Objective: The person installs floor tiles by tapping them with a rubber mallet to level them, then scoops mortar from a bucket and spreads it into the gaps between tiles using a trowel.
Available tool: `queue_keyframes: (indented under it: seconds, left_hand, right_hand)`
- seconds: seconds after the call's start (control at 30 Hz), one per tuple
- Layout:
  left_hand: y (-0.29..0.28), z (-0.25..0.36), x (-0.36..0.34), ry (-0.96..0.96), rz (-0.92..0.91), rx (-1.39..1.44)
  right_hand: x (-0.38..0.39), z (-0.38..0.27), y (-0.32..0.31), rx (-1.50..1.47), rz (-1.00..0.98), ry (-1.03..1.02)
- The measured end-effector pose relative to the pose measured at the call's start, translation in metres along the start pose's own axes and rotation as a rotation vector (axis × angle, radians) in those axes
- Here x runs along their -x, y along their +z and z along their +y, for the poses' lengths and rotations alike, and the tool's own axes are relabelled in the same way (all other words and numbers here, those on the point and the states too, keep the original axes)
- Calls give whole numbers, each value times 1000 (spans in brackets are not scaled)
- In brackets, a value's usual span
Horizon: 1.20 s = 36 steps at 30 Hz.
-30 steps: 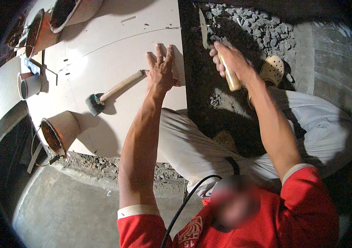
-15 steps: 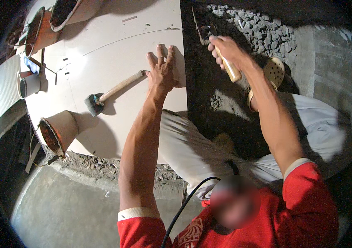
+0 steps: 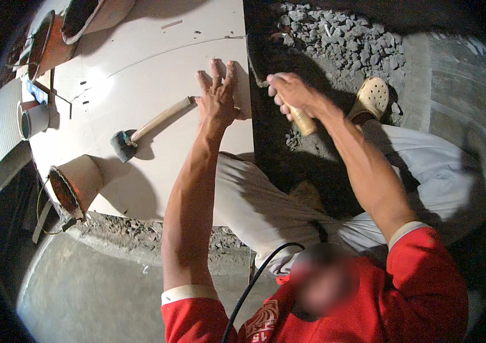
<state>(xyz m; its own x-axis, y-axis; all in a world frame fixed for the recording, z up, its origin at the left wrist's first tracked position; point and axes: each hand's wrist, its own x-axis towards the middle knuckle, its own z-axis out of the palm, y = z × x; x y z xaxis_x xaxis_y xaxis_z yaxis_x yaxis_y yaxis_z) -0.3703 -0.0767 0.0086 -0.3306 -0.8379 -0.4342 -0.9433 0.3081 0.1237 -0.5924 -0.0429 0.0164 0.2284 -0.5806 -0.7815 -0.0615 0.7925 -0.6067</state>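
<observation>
My left hand (image 3: 218,103) lies flat with spread fingers on the large cream tiles (image 3: 157,74), near their right edge. Beside its wrist ends the wooden handle of a mallet (image 3: 160,121), whose dark head rests on the tiles to the left. My right hand (image 3: 295,96) is wrapped round the wooden handle of a trowel (image 3: 304,122), just right of the tile edge. The trowel's thin blade, seen nearly edge-on, runs up and left along that edge over dark ground; much of it is lost in shadow.
Several buckets, one of them a tipped bucket (image 3: 90,177), stand along the left of the tiles. Grey rubble (image 3: 363,48) is heaped at the far right. My foot in a cream clog (image 3: 372,97) rests by it. Rough broken mortar (image 3: 134,228) borders the near tile edge.
My right hand has moved left and nearer with the trowel, its blade now close to the tile edge. My left hand stays flat on the tile. The view has shifted slightly.
</observation>
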Motion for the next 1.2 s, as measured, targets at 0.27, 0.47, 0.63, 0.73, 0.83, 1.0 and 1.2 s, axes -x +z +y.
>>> queue_keyframes:
  seconds: [0.27, 0.47, 0.63, 0.73, 0.83, 1.0, 1.2]
  left_hand:
    - [-6, -2, 0, 49, -33, 64]
    - [-9, -3, 3, 28, -43, 42]
    - [-13, 0, 3, 12, -73, 28]
    - [-15, 2, 2, 1, -84, 5]
    - [-17, 2, 3, 11, -88, 10]
    - [-19, 1, 4, 21, -95, 5]
    - [-15, 2, 2, -1, -115, 18]
  right_hand:
    - [40, 8, -20, -150, -77, 60]
    - [3, -25, -39, -246, -59, -52]
    - [-7, -24, -18, -143, -111, -68]
    - [13, -14, -21, -94, -124, -38]
    - [30, -11, -42, -119, -115, 17]
    - [7, -27, -67, -261, -35, -92]
    - [-36, -46, -50, -229, -94, -53]
